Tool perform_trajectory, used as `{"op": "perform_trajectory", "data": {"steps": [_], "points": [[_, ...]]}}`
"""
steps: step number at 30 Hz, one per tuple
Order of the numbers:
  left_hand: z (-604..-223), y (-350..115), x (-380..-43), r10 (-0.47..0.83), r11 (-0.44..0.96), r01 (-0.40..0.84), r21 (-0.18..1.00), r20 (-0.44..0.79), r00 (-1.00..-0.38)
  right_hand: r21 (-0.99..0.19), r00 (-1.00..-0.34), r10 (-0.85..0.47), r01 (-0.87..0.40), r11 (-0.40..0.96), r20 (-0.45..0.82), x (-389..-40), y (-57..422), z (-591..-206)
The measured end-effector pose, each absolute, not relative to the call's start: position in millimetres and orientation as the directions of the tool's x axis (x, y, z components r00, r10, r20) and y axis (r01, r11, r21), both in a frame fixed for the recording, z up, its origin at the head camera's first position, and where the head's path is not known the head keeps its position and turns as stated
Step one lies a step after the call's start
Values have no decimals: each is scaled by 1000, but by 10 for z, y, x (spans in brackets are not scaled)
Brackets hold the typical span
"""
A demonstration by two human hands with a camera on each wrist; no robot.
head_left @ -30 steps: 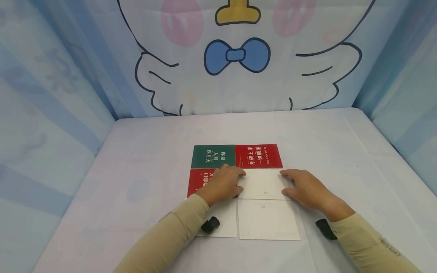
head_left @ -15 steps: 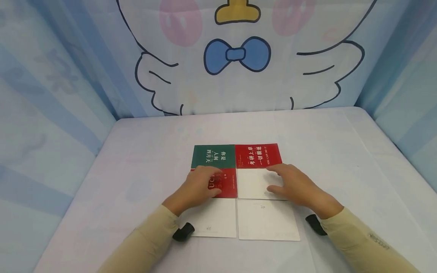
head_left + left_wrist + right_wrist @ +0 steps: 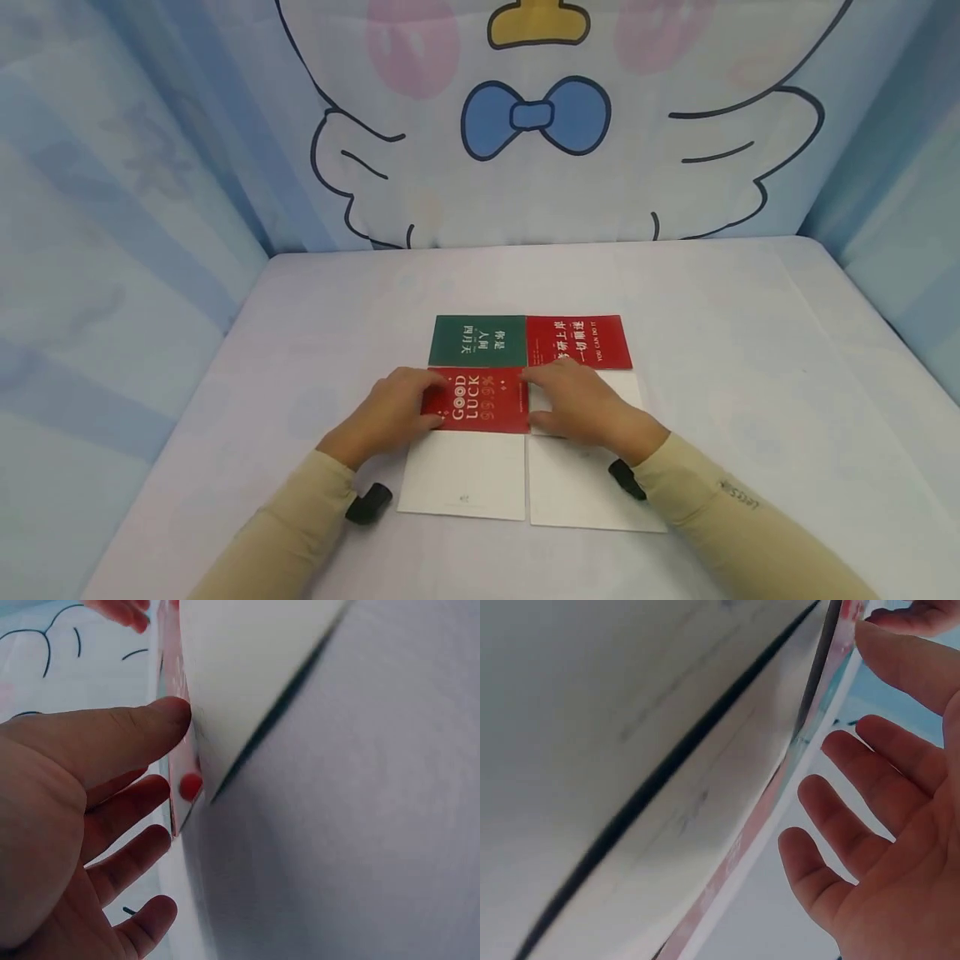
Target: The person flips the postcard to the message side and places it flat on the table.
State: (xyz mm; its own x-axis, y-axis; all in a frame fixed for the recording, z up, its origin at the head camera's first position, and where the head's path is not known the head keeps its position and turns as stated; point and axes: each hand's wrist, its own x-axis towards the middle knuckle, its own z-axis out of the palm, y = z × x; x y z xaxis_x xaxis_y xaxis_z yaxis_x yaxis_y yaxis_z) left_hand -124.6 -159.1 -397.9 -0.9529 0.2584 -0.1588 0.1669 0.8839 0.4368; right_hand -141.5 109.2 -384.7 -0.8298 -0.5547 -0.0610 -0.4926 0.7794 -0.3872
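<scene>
A red card reading "GOOD LUCK" [image 3: 480, 402] lies flat in the middle row of a two-column block of cards. At its left edge is my left hand [image 3: 386, 417], thumb and fingertips touching or very close to it. My right hand [image 3: 592, 412] is at the card's right edge, lying over part of a white card [image 3: 622, 386]. Above these sit a green card [image 3: 480, 340] and another red card [image 3: 588, 342] with white lettering. In the right wrist view, the right hand's fingers [image 3: 840, 817] are spread and slightly bent, gripping nothing.
Two white cards make up the front row, one on the left [image 3: 465, 475] and one on the right [image 3: 577, 492]. A pale cloth covers the table [image 3: 300, 333]. Behind it hangs a curtain [image 3: 536, 192] with a cartoon print, and blue curtains flank both sides.
Both hands have moved left, from the sides of the white middle-row card to the sides of the "GOOD LUCK" card, which is now uncovered. The cards keep their layout.
</scene>
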Motion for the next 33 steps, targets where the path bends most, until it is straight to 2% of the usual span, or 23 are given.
{"op": "perform_trajectory", "data": {"steps": [5, 15, 25, 33], "points": [[-3986, -1614, -1251, 273, 874, 165, 457, -179, -945, -370, -814, -577, -517, 772, -67, -1422, 987, -3890], [-3973, -1616, -1258, 292, 874, 182, 450, -189, -937, -375, -815, -563, -484, 791, -136, -1396, 949, -3904], [-3902, -1628, -1271, 315, 891, 212, 402, -209, -926, -363, -814, -563, -486, 795, -142, -1387, 925, -3883], [-3874, -1667, -1356, 331, 881, 199, 430, -258, -908, -332, -815, -564, -500, 800, -130, -1361, 912, -3866]]}}
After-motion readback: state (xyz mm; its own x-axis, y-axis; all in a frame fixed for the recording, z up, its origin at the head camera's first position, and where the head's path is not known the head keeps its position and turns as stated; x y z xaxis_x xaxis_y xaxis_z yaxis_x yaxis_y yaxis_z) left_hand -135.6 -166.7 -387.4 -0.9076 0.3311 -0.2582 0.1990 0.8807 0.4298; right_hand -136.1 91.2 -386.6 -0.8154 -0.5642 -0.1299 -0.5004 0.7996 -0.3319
